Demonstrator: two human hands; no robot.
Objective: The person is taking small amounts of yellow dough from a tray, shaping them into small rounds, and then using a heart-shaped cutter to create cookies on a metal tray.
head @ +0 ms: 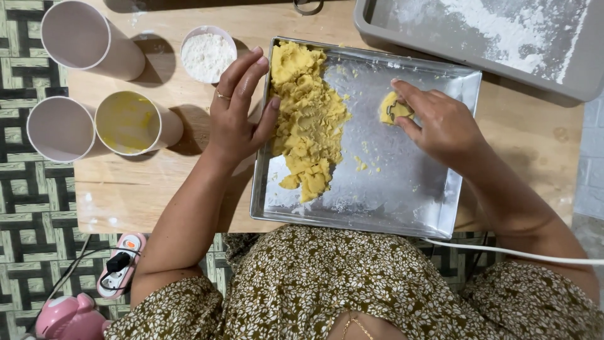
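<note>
- While the right hand (440, 123) pinches a small dough piece (394, 108), press evenly.
- Left hand (239, 104), fingers apart, steadies the tray (402, 201) beside the dough heap (308, 119).

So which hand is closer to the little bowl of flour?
The left hand. Its fingertips reach up just beside the small bowl of flour, at the tray's left edge. The right hand is farther off, over the tray, pressing a small dough piece.
</note>
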